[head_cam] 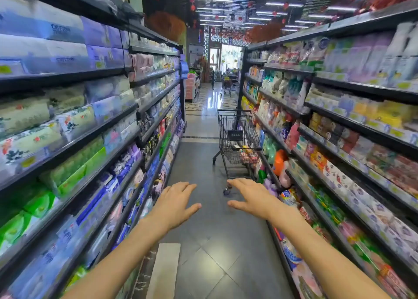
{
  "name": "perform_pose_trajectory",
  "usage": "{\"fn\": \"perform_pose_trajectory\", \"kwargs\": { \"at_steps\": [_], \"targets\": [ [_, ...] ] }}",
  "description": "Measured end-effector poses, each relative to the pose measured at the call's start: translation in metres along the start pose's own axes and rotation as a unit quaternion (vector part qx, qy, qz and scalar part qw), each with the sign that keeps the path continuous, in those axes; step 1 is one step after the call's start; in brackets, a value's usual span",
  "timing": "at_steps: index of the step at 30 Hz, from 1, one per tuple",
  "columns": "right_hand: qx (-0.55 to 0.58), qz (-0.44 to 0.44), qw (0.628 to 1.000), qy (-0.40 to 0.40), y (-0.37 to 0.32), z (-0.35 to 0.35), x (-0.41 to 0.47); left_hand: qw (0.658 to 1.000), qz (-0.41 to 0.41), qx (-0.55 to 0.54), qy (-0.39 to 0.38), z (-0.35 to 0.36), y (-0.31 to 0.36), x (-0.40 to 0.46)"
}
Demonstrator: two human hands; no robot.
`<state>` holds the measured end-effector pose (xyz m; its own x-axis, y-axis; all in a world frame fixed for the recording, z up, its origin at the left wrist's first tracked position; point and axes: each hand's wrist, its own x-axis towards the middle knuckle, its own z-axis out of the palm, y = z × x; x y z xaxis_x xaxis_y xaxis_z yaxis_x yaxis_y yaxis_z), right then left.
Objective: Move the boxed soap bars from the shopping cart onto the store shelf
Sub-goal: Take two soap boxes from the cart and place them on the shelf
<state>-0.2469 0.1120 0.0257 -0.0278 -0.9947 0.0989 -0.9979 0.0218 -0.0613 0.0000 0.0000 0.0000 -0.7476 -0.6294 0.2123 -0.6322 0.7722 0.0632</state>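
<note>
Your left hand (175, 204) and right hand (251, 198) reach out ahead of you, palms down, fingers straight and spread, holding nothing. The shopping cart (237, 140) stands well ahead in the aisle, tight against the right-hand store shelf (352, 160). Colourful boxes (247, 155), probably the soap bars, lie in its basket.

Two bare forearms run in from the bottom edge — no sleeves, watch or bracelet on either. The left hand (175, 204) and right hand (251, 198) are ungloved — no rings on the fingers (187, 186), nails short and plain.
</note>
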Motion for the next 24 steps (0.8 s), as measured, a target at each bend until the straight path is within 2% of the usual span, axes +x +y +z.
{"fn": "perform_pose_trajectory", "kwargs": {
  "at_steps": [10,16,24],
  "targets": [
    [0.041,0.036,0.999,-0.003,0.074,0.033,0.183,0.999,-0.009,-0.038,-0.006,0.042,-0.101,0.173],
    [0.067,0.028,0.997,0.019,0.147,0.057,0.301,0.999,-0.020,-0.040,0.006,0.071,-0.145,0.294],
    [0.082,0.027,0.996,0.018,0.253,0.051,0.490,0.998,-0.034,-0.058,0.003,0.095,-0.208,0.486]
  ]
}}
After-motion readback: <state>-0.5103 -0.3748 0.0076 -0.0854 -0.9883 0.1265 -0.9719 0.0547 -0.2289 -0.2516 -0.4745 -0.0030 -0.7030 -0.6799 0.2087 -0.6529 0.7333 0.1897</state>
